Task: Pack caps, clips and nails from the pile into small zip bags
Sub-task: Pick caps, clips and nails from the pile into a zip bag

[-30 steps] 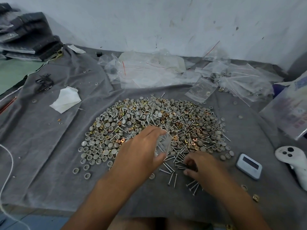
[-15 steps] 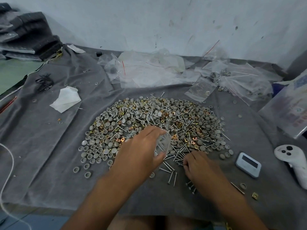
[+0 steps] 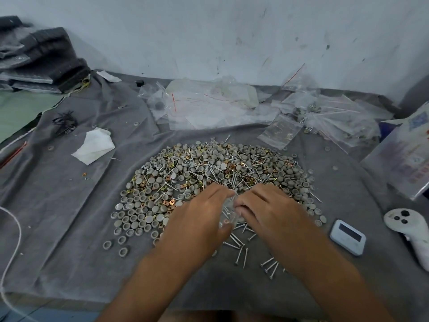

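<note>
A wide pile [image 3: 209, 168] of grey round caps, brass and copper clips and silver nails lies on the grey cloth [image 3: 69, 217]. My left hand [image 3: 199, 219] holds a small clear zip bag [image 3: 228, 211] at the pile's near edge. My right hand [image 3: 269, 210] is pressed against the bag's right side, fingertips at its opening; a few nails show between the fingers. Loose nails [image 3: 241, 249] lie just below both hands.
Empty and filled clear zip bags [image 3: 278, 129] are heaped along the back near the wall. A white tissue [image 3: 95, 145] lies left, a small white device [image 3: 347, 237] and a white controller [image 3: 408, 226] right. A printed plastic packet [image 3: 406, 149] sits at the far right.
My right hand moved up and left from the loose nails to the bag in my left hand. The left hand stayed almost in place.
</note>
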